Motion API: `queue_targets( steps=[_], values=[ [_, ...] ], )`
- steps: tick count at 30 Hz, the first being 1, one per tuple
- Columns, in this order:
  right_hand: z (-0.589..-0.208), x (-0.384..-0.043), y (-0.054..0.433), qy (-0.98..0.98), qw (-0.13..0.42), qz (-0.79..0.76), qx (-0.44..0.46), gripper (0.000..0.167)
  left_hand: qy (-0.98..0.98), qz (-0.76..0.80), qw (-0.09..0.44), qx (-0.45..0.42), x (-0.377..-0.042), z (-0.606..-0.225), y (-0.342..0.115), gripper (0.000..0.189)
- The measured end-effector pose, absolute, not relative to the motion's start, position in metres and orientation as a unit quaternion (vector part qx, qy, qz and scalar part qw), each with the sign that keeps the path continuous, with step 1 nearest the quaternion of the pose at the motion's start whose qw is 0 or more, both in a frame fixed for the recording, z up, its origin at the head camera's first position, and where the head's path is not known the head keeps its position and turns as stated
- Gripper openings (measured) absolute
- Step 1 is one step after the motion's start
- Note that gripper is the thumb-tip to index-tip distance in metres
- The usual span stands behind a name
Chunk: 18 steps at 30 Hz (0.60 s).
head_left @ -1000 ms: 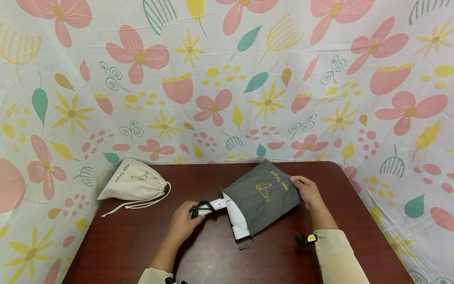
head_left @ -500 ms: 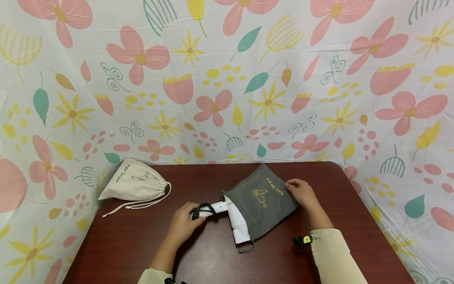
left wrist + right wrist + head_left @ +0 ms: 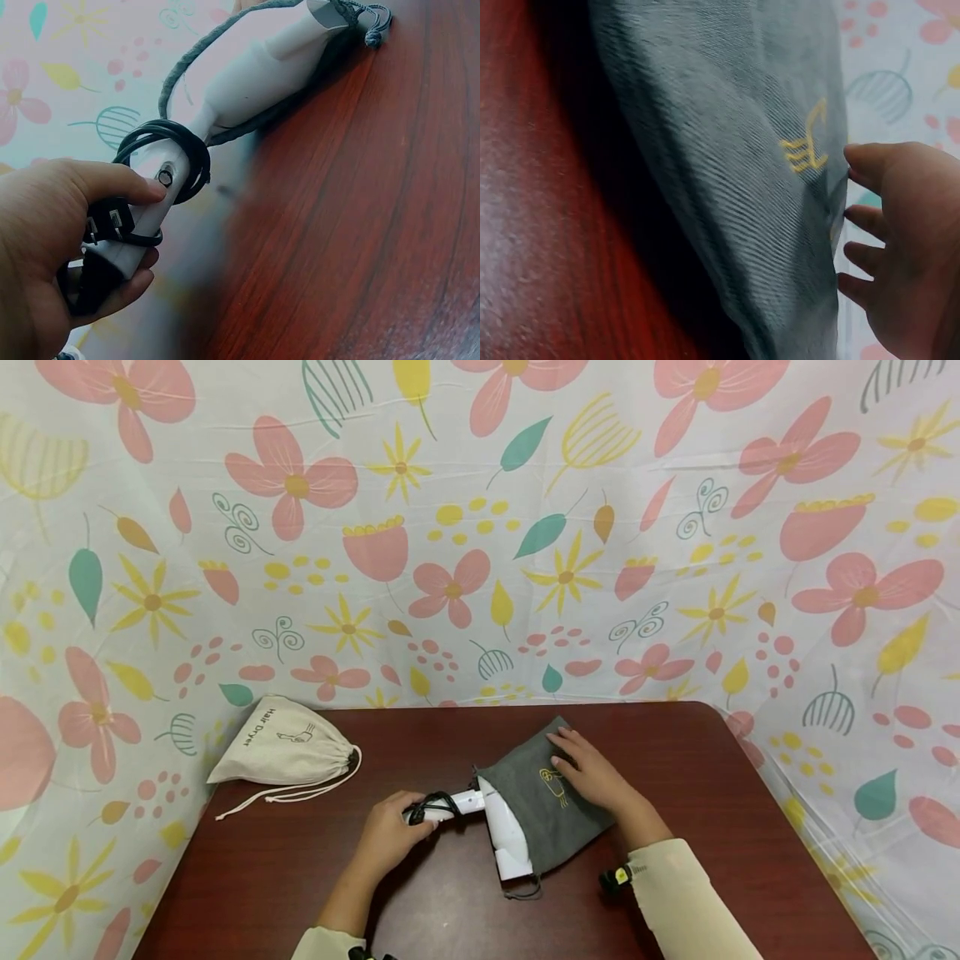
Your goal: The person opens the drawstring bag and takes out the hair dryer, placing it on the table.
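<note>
A white hair dryer [image 3: 507, 837] lies partly inside a grey drawstring pouch [image 3: 547, 831]; its handle and part of its body stick out of the mouth, and the rest is hidden. My left hand [image 3: 386, 833] grips the handle's end, with the thumb along it in the left wrist view. A black cord [image 3: 196, 150] with its plug [image 3: 110, 218] is looped around the handle [image 3: 154, 217]. Over the far right part of the pouch lies my right hand [image 3: 594, 781], its fingers spread and fingertips against the cloth. Yellow print [image 3: 806, 146] shows on the cloth in the right wrist view.
A beige drawstring pouch [image 3: 288, 747] marked "Hair Dryer" lies at the table's back left, its white cords [image 3: 300, 793] trailing forward. The dark red table [image 3: 442, 910] ends at the back against a flower-patterned cloth [image 3: 457, 527].
My right hand has let go of the grey pouch's right edge and moved left onto its top. The pouch and hair dryer have shifted slightly. My left hand keeps its grip on the handle.
</note>
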State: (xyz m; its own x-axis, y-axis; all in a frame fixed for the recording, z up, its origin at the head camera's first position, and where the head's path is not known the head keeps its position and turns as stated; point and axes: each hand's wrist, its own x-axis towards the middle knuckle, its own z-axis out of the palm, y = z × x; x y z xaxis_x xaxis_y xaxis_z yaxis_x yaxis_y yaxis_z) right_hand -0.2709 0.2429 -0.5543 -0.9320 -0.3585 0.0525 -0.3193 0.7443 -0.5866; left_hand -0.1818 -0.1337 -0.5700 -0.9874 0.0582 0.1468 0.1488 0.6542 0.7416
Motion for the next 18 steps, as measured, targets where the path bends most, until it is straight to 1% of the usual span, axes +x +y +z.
queue_targets(
  steps=[9, 13, 18],
  values=[
    [-0.5643, -0.2704, 0.2370, 0.937, 0.090, -0.283, -0.184, 0.063, -0.910, -0.407, 0.045, -0.061, -0.1817, -0.5694, -0.1332, 0.037],
    [-0.5654, -0.2700, 0.2376, 0.939, 0.101, -0.275, -0.179, 0.064, -0.913, -0.401, 0.043, -0.064, -0.1811, -0.5685, -0.1336, 0.037],
    [-0.5650, -0.2695, 0.2352, 0.944, 0.099, -0.258, -0.181, 0.064, -0.914, -0.397, 0.041, -0.069, -0.1807, -0.5659, -0.1339, 0.037]
  ],
)
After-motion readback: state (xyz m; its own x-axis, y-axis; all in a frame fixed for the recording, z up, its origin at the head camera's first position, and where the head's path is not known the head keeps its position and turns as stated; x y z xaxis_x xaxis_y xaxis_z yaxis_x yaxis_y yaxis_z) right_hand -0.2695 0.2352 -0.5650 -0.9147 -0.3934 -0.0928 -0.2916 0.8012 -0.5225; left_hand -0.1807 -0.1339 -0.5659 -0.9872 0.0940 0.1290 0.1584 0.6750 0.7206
